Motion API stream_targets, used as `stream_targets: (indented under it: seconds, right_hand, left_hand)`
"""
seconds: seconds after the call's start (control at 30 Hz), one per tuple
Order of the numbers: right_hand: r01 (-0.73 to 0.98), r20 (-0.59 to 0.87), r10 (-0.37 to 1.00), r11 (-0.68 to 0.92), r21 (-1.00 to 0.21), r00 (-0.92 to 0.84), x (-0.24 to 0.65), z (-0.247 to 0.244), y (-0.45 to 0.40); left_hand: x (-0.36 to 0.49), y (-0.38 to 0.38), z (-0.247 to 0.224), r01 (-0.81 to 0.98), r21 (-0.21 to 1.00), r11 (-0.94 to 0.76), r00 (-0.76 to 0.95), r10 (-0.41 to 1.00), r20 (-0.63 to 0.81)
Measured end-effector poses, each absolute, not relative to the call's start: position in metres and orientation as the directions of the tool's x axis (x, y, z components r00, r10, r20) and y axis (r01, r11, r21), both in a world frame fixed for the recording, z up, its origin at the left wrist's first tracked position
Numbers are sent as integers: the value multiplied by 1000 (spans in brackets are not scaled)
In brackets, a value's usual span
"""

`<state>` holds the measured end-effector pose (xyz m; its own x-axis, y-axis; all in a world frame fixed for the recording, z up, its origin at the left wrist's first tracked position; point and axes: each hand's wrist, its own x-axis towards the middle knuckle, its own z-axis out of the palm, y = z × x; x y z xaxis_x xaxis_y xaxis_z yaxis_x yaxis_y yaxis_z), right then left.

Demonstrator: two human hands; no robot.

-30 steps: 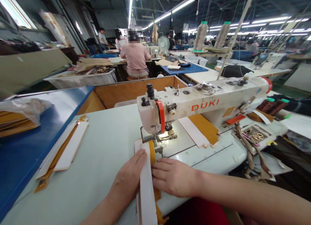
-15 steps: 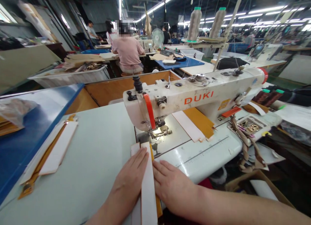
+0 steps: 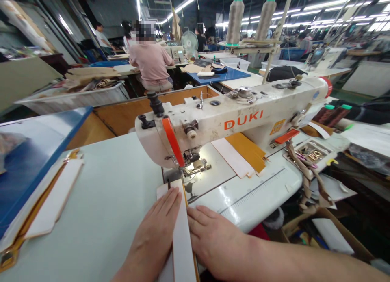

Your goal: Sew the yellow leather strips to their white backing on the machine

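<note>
A long white strip with a mustard edge (image 3: 183,237) lies lengthwise before the sewing machine (image 3: 201,125), over a second pale strip at its left. My left hand (image 3: 160,223) rests flat on the strips, fingers stretched toward the machine's presser foot (image 3: 195,167). Along the right edge of the upper strip, my right hand (image 3: 211,237) lies with its fingers extended, their tips touching that edge. Its thumb side faces the machine bed. The strip's front end is just short of the lit needle area; the undersides of both hands are hidden.
White and mustard strips (image 3: 240,154) lie behind the needle area. More strips with a buckle-like fitting (image 3: 50,204) are on the left. A tray of metal fittings (image 3: 313,152) stands right, above an open box (image 3: 319,237). Thread cones (image 3: 236,22) rise behind; a co-worker (image 3: 150,62) sits ahead.
The view has turned slightly, so the machine sits further left. Both hands remain at the strips; my right fingers sit a little lower along the edge.
</note>
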<state>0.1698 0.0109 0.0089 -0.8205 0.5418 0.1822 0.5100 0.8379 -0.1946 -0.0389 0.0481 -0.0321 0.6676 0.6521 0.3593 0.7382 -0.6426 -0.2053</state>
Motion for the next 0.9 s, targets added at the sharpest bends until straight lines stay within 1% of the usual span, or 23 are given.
stream_targets:
  seconds: [0.2,0.4,0.53,0.7,0.9]
  right_hand:
    - [502,185,537,841,-203,-823,170,8,12]
    - [503,210,534,844,-185,-819,170,6,12]
    - [511,235,543,839,-187,-806,169,3,12]
    - [509,245,540,841,-183,-805,169,1,13]
    - [506,265,544,838,-202,-796,167,-2,13]
  left_hand:
    - [-38,49,-37,739,-224,-635,660,615,432]
    - [-39,50,-25,696,-257,-670,706,576,413]
    - [-38,51,-24,692,-303,-655,711,547,442]
    - [-37,50,-27,702,-290,-650,698,548,461]
    - [-39,50,-24,683,-323,-655,723,547,421]
